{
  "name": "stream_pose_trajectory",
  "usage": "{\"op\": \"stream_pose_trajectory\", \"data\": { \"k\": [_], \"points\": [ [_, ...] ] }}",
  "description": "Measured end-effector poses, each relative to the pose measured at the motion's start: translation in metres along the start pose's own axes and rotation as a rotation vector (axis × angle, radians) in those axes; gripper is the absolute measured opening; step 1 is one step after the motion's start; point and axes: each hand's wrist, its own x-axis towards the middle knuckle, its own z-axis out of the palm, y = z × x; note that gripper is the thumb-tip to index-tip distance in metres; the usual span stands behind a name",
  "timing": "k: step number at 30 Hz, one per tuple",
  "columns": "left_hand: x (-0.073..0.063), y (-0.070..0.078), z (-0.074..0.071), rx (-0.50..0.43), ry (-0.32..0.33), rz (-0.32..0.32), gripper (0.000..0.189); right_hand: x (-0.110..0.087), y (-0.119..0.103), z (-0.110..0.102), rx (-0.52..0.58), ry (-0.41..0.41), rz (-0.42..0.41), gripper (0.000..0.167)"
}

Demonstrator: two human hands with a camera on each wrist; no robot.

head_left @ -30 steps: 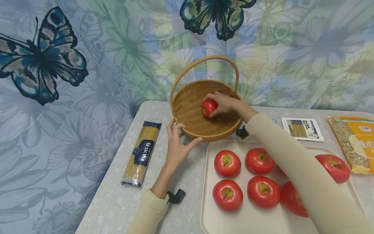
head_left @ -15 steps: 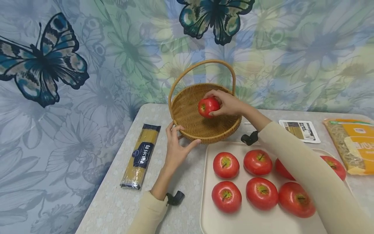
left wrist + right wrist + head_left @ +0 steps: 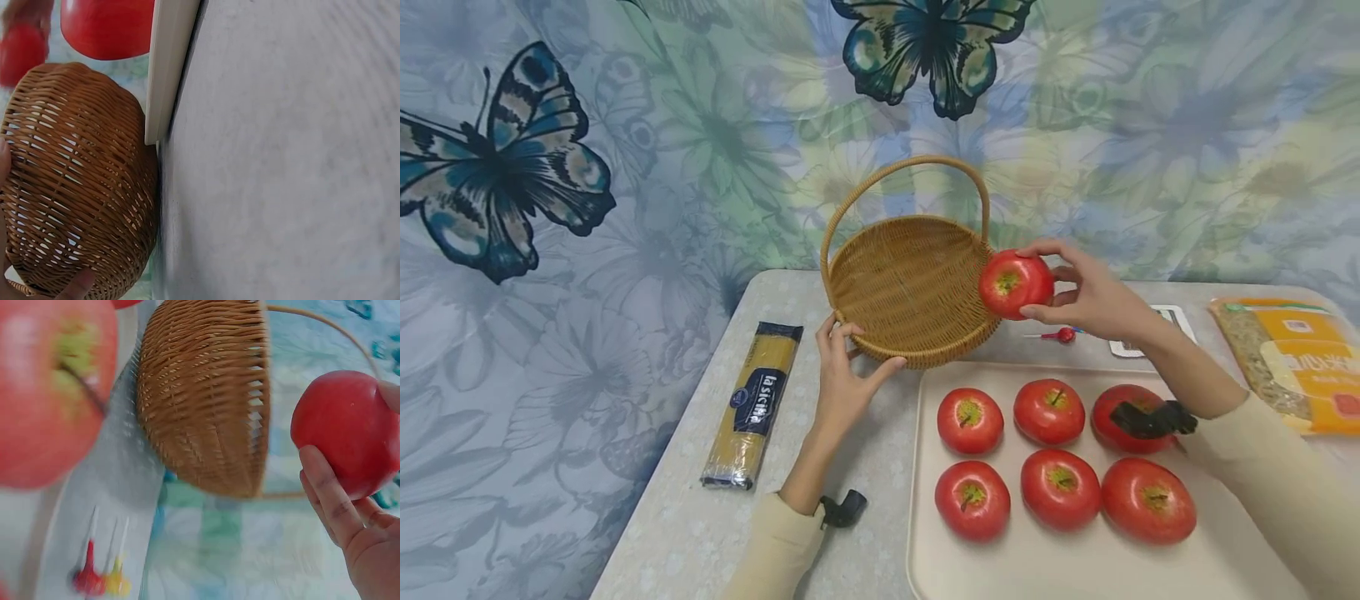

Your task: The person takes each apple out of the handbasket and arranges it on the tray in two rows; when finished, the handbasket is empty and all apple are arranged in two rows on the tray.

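A tilted wicker basket [image 3: 910, 283] with an arched handle stands at the back of the table, its bowl bare inside. My left hand [image 3: 844, 375] grips its near left rim, thumb and fingers spread round the edge; the left wrist view shows the woven underside with a thumb on it. Just right of the basket, my right hand [image 3: 1086, 292] holds a red apple [image 3: 1015, 285] between thumb and fingers. In the right wrist view this apple [image 3: 344, 431] is in the air beside the rim. Several more red apples [image 3: 973, 500] sit in two rows on the cream tray [image 3: 1037, 571].
A pack of spaghetti [image 3: 752, 404] lies left of the basket. Small red-handled tools [image 3: 1063, 335] and a white labelled packet [image 3: 1176, 321] lie behind the tray. An orange bag [image 3: 1292, 358] is at the far right. A butterfly-patterned cloth [image 3: 700, 167] hangs behind the table.
My right hand has moved right, carrying the apple out of the basket's bowl to beside its right rim. The left hand keeps its grip on the basket.
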Motion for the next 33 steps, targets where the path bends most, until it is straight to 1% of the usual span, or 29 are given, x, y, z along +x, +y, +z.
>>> {"op": "stream_pose_trajectory", "data": {
  "k": [4,8,11,15,17,19,21,23,26,28,31,32,33],
  "points": [
    [0.000,0.001,-0.003,0.004,0.001,-0.010,0.063,-0.053,0.000,-0.019,-0.038,0.097,-0.018,0.071],
    [0.000,0.001,-0.004,0.012,0.012,-0.033,0.064,-0.109,0.015,-0.030,-0.069,0.152,-0.002,0.076],
    [0.000,0.001,-0.003,0.016,0.007,-0.040,0.064,-0.154,0.030,-0.031,-0.091,0.207,0.035,0.080],
    [0.000,0.001,0.000,0.007,0.000,-0.033,0.064,-0.216,0.048,-0.027,-0.113,0.298,0.100,0.085],
    [0.000,0.002,0.001,-0.004,0.000,-0.032,0.064,-0.243,0.056,-0.026,-0.123,0.333,0.140,0.088],
    [0.001,0.002,0.001,-0.011,0.004,-0.035,0.064,-0.265,0.064,-0.022,-0.126,0.369,0.178,0.091],
    [0.001,0.002,0.001,-0.013,0.008,-0.035,0.064,-0.282,0.072,-0.018,-0.111,0.393,0.219,0.092],
    [0.002,0.001,0.000,-0.015,0.014,-0.035,0.064,-0.295,0.080,-0.012,-0.127,0.429,0.248,0.092],
    [0.002,-0.001,0.001,-0.021,0.017,-0.035,0.066,-0.308,0.088,-0.003,-0.135,0.462,0.313,0.088],
    [0.002,0.000,0.001,-0.026,0.010,-0.039,0.065,-0.314,0.093,0.003,-0.152,0.479,0.350,0.086],
    [0.001,0.002,0.001,-0.017,0.001,-0.036,0.064,-0.318,0.099,0.007,-0.144,0.450,0.426,0.081],
    [0.001,0.003,0.001,-0.013,-0.002,-0.040,0.063,-0.320,0.102,0.008,-0.143,0.438,0.444,0.079],
    [0.000,0.003,0.001,-0.007,-0.003,-0.039,0.063,-0.320,0.103,0.009,-0.138,0.430,0.445,0.079]
  ]
}}
